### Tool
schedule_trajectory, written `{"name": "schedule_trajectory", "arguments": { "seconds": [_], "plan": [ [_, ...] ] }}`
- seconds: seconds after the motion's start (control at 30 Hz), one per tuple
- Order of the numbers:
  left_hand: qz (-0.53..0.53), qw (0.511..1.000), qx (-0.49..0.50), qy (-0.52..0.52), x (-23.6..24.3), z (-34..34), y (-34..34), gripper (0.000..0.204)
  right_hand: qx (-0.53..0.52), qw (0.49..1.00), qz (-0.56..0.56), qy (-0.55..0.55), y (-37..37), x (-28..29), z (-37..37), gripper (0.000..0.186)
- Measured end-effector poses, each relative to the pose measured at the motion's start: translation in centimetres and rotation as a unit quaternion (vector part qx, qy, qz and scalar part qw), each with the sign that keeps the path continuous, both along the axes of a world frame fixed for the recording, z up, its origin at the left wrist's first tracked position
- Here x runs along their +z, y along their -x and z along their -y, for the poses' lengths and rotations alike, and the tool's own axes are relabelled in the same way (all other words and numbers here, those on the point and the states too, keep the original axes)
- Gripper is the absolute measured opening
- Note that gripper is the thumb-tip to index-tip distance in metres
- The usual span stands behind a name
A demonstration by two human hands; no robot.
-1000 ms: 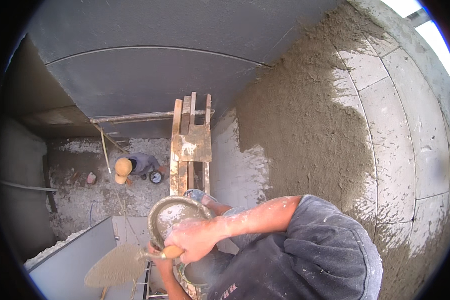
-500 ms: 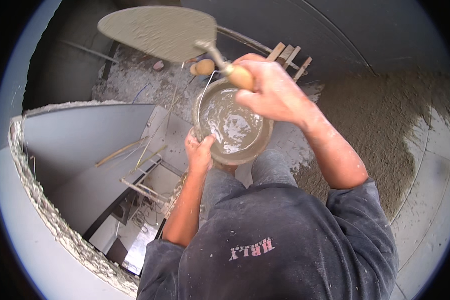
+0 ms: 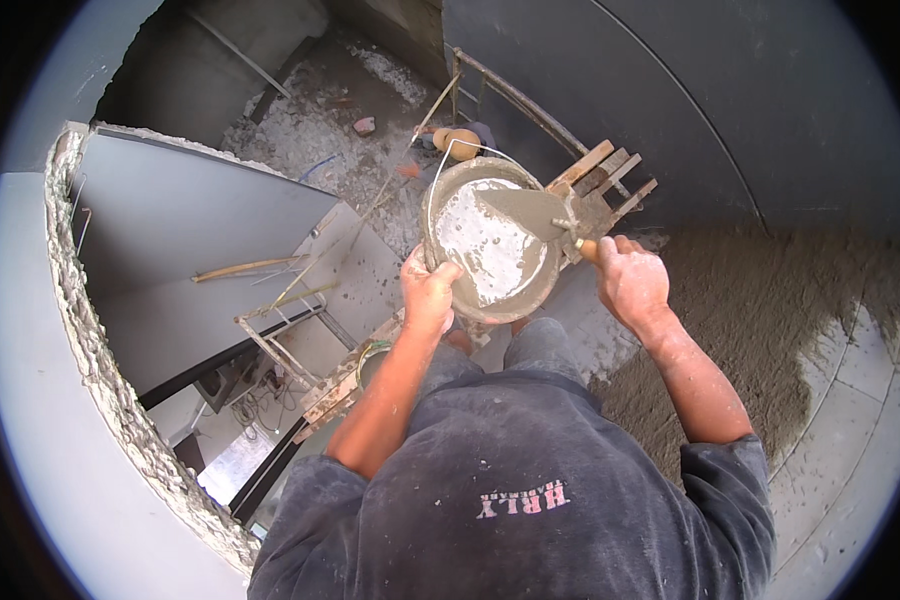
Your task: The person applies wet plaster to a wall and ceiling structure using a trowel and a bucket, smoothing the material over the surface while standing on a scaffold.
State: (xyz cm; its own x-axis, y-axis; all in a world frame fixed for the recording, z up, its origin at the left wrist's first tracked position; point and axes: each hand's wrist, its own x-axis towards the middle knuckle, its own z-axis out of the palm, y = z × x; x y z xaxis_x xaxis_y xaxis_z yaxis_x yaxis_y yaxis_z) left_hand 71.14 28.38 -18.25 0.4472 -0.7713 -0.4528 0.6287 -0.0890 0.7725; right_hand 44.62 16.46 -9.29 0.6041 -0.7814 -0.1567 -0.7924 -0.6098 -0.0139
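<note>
The bucket (image 3: 542, 292) is in front of the person's body, the left hand (image 3: 430, 292) at its near left rim, the trowel (image 3: 532, 216) running from the right hand (image 3: 633, 282) leftward across its opening. Beyond the bucket are a co-worker (image 3: 457, 143) and, farther right, planks (image 3: 610, 168). A metal frame (image 3: 283, 340) stands to the left; mortar (image 3: 740, 330) lies on the wall (image 3: 855, 425) at right.

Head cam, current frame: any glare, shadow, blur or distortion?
Head view: near-white patches, probably reflected light, on the wet mix in the bucket; deep shadow in the upper-left recess; trowel and right hand fairly crisp, no strong smear; the seam on the dark wall bows, fisheye-style; black corners, bluish fringing along the left rim.
</note>
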Motion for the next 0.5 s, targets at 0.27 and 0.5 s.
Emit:
{"name": "schedule_trajectory", "arguments": {
  "seconds": [0.27,0.5],
  "plan": [
    [-0.055,0.998,0.034,0.026,2.4,-2.6,-0.7,0.041,-0.109,0.942,0.069,-0.310,-2.8,4.1,-4.4,0.036],
    [-0.060,0.997,0.011,0.047,2.8,-5.0,-1.7,0.038,-0.156,0.955,0.120,-0.221,-2.9,4.8,-9.7,0.029]
  ]
}}
